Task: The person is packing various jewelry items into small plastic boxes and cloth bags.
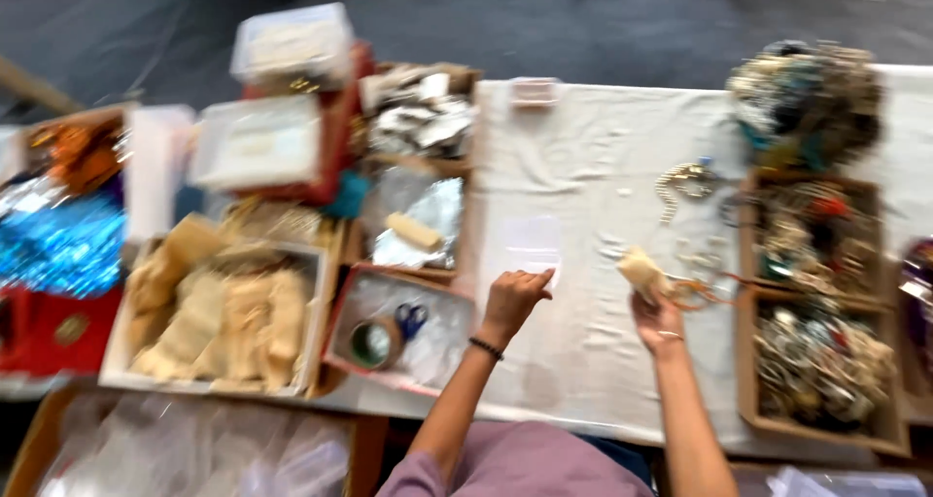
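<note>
Resting on the white-clothed worktop (583, 342) near its front edge, the left hand (512, 298) is curled onto a clear plastic sleeve (530, 247). A small tan pouch (643, 271) with orange cord is gripped in the right hand (658, 317), just beside jewellery boxes (816, 361) along the right edge.

A brown roll of tape (372, 342) and blue-handled scissors (411, 316) lay in a shallow box; cream cloth pouches (228, 317) filled the neighbouring white cardboard tray.
</note>
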